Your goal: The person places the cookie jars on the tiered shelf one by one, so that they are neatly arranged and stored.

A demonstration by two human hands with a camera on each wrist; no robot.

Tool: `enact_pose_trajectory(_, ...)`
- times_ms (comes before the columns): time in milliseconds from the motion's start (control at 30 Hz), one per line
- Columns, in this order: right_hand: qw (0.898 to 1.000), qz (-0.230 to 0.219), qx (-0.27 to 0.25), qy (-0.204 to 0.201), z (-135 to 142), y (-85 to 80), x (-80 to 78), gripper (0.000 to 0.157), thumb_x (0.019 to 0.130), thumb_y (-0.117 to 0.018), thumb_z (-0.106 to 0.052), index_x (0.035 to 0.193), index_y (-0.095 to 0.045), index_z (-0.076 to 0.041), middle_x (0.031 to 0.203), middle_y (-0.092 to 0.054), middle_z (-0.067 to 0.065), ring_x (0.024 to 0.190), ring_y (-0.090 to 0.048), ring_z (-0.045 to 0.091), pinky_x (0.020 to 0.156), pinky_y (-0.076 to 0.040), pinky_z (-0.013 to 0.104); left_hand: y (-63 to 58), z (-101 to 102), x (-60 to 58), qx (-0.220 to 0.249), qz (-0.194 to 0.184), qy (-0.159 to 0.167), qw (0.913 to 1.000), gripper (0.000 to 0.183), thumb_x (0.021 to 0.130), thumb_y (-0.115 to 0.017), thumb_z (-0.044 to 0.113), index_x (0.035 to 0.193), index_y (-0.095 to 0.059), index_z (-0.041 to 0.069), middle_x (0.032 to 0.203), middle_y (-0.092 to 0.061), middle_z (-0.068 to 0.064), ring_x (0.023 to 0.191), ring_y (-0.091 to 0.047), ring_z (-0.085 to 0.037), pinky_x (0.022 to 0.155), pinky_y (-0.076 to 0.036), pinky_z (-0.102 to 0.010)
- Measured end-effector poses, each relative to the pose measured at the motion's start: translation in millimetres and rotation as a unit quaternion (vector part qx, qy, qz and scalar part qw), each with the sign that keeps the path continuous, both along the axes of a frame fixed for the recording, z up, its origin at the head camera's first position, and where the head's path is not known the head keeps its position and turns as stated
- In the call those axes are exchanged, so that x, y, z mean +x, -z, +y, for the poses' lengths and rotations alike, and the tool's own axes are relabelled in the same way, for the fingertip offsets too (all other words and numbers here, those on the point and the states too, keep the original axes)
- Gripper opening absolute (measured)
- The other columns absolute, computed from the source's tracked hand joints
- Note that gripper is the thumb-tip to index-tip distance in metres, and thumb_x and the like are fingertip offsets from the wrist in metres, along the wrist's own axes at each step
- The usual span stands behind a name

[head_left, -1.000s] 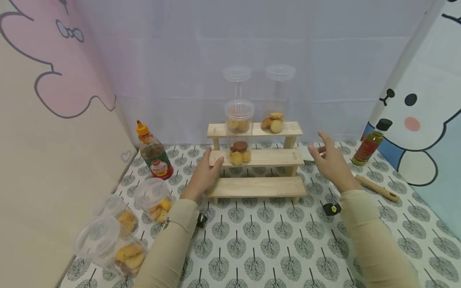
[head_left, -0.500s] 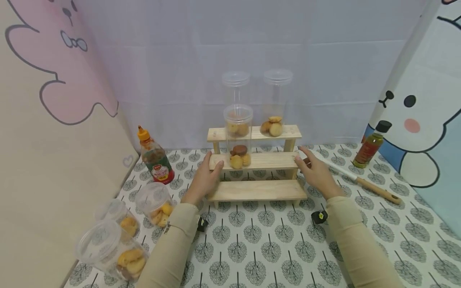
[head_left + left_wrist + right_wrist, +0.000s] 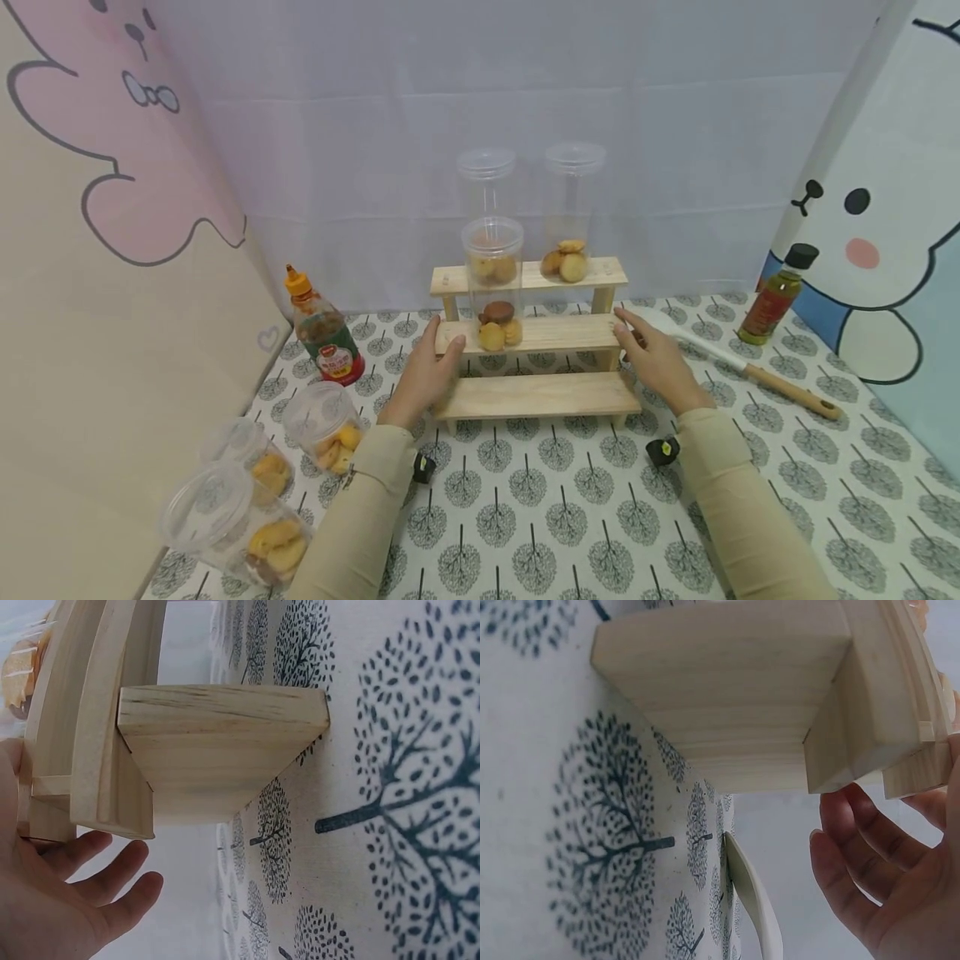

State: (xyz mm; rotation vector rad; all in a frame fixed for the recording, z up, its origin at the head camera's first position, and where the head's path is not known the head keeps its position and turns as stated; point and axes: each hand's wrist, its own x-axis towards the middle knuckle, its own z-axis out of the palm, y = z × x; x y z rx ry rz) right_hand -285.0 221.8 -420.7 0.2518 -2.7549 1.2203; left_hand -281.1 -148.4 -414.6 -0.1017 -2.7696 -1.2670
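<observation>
A three-step wooden rack (image 3: 562, 333) stands mid-table. Its middle plank lies between my two hands. My left hand (image 3: 422, 379) grips the left end, thumb on the plank; in the left wrist view its other fingers (image 3: 120, 877) reach past the end. At the right end, my right hand (image 3: 663, 364) grips the same plank, with fingers (image 3: 885, 832) touching the wood in the right wrist view. A lidded clear jar of cookies (image 3: 492, 242) stands on the middle step. Two taller-standing jars, left (image 3: 487, 171) and right (image 3: 574, 167), occupy the top step. The lowest step is bare.
Several lidded cookie jars (image 3: 322, 425) lean or lie at the left, by a sauce bottle (image 3: 328, 333) with an orange cap. At the right lie a white utensil with a wooden handle (image 3: 787, 390) and an oil bottle (image 3: 776, 300) stands behind it. Printed cloth (image 3: 555, 517) covers the table.
My right hand has moved left from beside the rack onto its middle plank's right end, uncovering the white utensil. My left hand stays at the left end.
</observation>
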Motion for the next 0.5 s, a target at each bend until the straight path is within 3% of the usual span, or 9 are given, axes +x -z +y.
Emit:
enact_pose_trajectory(333,1.0,-0.011,-0.005,-0.002,1,0.9,-0.7,0.064,0.102,-0.03,-0.063,0.158,-0.028,-0.033,0.11,-0.065,0.018,0.091,-0.061,0.032,0.068,-0.047,0.038,-5.1,-3,7.7,-0.036,0.037,0.0,0.9987,0.081,0.101,-0.038,0.061,0.161,-0.013,0.014,0.164,-0.023,-0.014,0.149,-0.023,-0.035,0.122,-0.019,-0.052)
enact_pose_trajectory(500,1.0,-0.019,-0.007,0.0,3,0.2,-1.0,0.064,0.102,-0.029,-0.063,0.158,-0.027,-0.033,0.112,-0.064,0.019,0.093,-0.062,0.032,0.069,-0.047,0.038,-18.2,-6,22.3,-0.067,0.06,0.014,0.9959,0.079,0.1,-0.045,0.058,0.161,-0.016,0.016,0.165,-0.019,-0.012,0.151,-0.018,-0.036,0.121,-0.017,-0.057)
